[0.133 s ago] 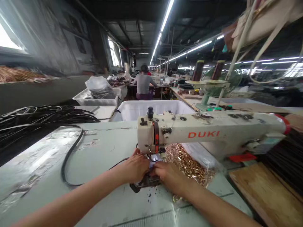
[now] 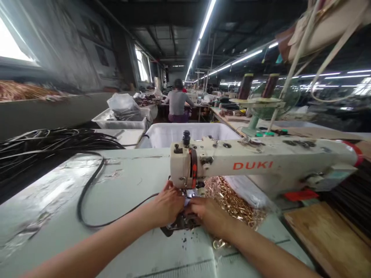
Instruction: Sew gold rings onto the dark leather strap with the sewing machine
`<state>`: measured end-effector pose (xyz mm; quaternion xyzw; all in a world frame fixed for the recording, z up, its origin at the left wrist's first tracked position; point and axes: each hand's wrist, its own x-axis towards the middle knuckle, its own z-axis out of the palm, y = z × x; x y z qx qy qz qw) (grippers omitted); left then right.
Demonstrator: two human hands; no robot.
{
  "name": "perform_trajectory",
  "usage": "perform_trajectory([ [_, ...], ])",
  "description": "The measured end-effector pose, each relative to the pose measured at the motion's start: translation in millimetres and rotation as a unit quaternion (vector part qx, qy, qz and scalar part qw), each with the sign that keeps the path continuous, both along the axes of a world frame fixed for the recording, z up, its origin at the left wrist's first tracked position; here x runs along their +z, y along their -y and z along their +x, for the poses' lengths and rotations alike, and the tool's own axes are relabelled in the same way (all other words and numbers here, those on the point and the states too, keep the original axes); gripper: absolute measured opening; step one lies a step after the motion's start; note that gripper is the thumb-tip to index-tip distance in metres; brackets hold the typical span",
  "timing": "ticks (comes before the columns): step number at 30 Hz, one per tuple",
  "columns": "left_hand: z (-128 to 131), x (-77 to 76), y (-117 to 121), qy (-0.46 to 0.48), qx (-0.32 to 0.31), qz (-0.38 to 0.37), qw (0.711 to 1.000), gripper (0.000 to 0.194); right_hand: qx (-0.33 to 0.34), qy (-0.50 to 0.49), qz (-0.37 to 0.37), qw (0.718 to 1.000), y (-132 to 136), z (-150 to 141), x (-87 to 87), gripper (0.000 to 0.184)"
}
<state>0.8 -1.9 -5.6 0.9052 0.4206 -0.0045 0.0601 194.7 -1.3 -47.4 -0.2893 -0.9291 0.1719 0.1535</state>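
Observation:
Both my hands are pressed together under the needle head of a cream DUKI sewing machine (image 2: 261, 162). My left hand (image 2: 166, 206) has its fingers curled down on a thin black strap (image 2: 87, 193) that loops away to the left across the table. My right hand (image 2: 208, 216) is closed on a small dark piece (image 2: 179, 224) at the needle plate. What lies between the fingertips is hidden.
A clear bag of gold metal rings (image 2: 234, 202) lies behind my right hand. A pile of black straps (image 2: 49, 143) sits at the left, white bins (image 2: 174, 135) behind the machine, a wooden board (image 2: 327, 239) at right. A person (image 2: 177, 104) sits far ahead, back turned.
The view has shifted slightly; my hands stay at the needle, and the black strap loop has slid a little on the table.

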Motion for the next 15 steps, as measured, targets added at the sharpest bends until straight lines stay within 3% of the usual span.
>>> perform_trajectory([
  [9,-11,-11.5,6,0.090,0.042,0.061,0.993,0.005,-0.001,0.074,0.060,0.995,2,-6,8.7,0.019],
  [12,-22,-18.1,23,0.119,0.054,0.073,0.989,0.020,-0.005,0.071,0.055,0.996,0,-7,14.0,0.020],
  [15,-25,-27.1,37,0.162,0.025,0.054,0.985,0.027,-0.016,0.076,0.057,0.995,0,-7,16.9,0.018],
])
